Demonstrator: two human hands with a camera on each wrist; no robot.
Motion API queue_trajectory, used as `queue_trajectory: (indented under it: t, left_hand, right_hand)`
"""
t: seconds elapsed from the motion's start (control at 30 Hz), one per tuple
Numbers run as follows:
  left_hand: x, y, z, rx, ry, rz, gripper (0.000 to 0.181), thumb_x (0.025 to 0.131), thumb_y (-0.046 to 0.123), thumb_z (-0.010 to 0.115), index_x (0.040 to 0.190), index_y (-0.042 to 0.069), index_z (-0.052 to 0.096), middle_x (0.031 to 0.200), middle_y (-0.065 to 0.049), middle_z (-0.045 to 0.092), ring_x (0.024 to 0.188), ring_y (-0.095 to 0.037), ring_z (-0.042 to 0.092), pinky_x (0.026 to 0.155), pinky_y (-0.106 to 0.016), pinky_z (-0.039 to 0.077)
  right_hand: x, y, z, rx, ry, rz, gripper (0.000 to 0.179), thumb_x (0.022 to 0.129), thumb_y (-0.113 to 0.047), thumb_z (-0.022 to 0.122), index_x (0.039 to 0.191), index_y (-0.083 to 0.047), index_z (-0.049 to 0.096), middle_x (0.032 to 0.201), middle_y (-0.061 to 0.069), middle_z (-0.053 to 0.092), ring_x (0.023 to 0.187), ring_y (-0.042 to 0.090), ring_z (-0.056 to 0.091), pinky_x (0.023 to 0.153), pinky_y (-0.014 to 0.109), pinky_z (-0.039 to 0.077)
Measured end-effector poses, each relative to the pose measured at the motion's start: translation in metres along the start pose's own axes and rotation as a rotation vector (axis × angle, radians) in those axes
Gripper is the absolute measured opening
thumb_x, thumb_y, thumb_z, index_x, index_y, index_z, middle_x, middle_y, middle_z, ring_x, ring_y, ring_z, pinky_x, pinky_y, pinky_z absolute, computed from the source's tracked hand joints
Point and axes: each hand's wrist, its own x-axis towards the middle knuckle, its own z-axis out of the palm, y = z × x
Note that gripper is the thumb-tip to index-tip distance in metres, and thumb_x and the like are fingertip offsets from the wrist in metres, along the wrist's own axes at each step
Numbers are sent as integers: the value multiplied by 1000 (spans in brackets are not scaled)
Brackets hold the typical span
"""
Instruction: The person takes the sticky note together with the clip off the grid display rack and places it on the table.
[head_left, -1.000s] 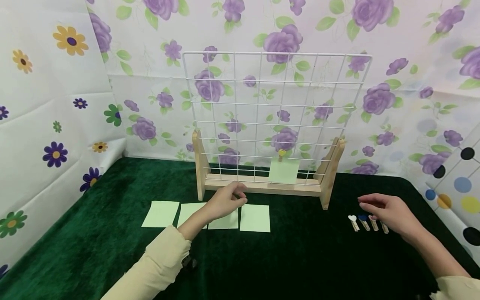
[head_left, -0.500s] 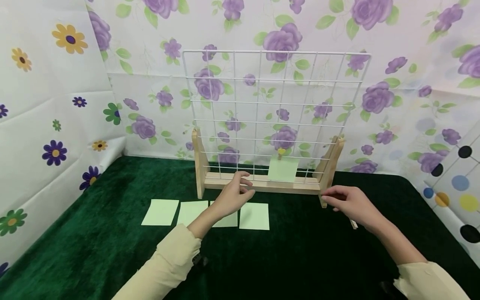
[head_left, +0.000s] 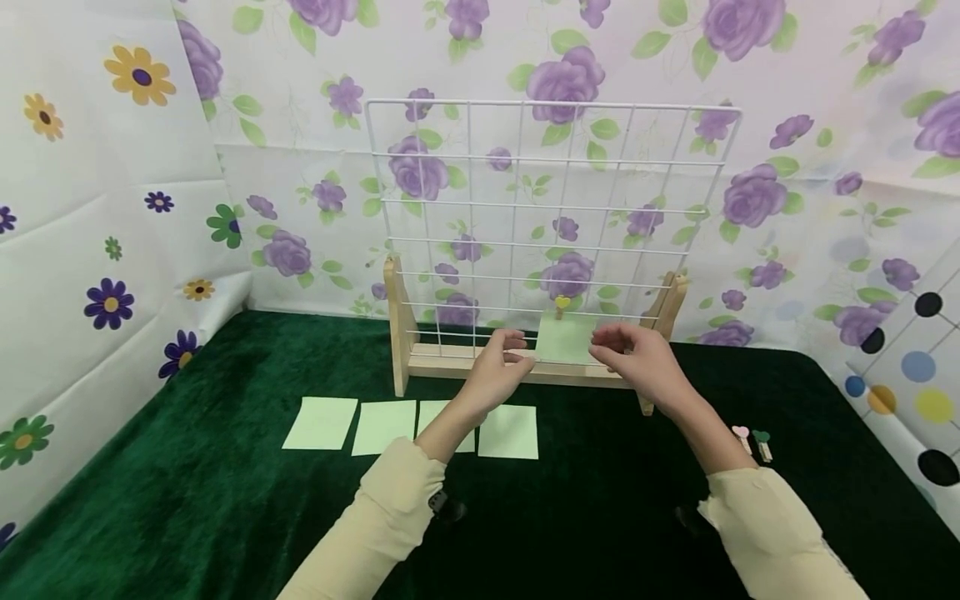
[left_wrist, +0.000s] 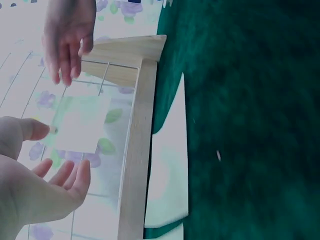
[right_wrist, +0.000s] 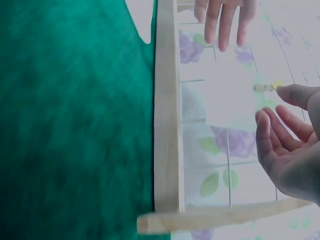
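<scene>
A pale green paper square [head_left: 562, 339] hangs low on the white wire grid [head_left: 512, 202], held by a small clothespin [head_left: 561, 306] with a yellow heart. My left hand [head_left: 493, 377] is just left of this paper, its fingers loosely bent and holding nothing. On the paper's other side is my right hand [head_left: 643, 362], also without anything in its fingers. Both wrist views show the hands facing each other across the paper, thumbs apart from fingers; in the right wrist view the thumb of the right hand [right_wrist: 295, 155] is near the clothespin.
The grid stands in a wooden base [head_left: 397, 333]. Several green paper squares [head_left: 320, 423] lie in a row before it. Clothespins with a pink heart [head_left: 741, 435] and a green heart [head_left: 762, 444] lie at right; my right arm hides others. Dark green cloth [head_left: 187, 467] covers the table.
My right hand has moved left from above the clothespins to the hanging paper. My left hand has moved right and away from me, from over the paper row to the hanging paper's left side.
</scene>
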Motion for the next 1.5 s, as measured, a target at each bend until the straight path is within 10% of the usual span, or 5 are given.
queue_trajectory:
  t: [0.73, 1.03, 1.5]
  left_hand:
    - [28, 12, 22, -62, 162, -55, 39, 94, 11, 57, 131, 1, 52, 122, -11, 57, 113, -27, 54, 87, -37, 49]
    - [35, 12, 29, -29, 157, -37, 29, 96, 12, 57, 123, 3, 58, 118, -10, 60, 108, -24, 56, 84, -32, 50]
    - [37, 12, 30, -55, 181, -54, 26, 94, 10, 57, 119, 2, 57, 113, -11, 60, 108, -24, 55, 81, -33, 50]
  right_hand:
    - [37, -37, 28, 8, 263, -28, 27, 94, -16, 63, 113, 2, 68, 109, 15, 68, 94, 27, 65, 75, 39, 53]
    - [45, -38, 34, 39, 283, -4, 27, 94, -14, 60, 115, 3, 67, 103, 16, 70, 84, 25, 67, 65, 26, 51]
    - [48, -38, 40, -93, 292, -68, 21, 94, -13, 64, 108, 1, 69, 104, 16, 69, 88, 28, 67, 73, 42, 54]
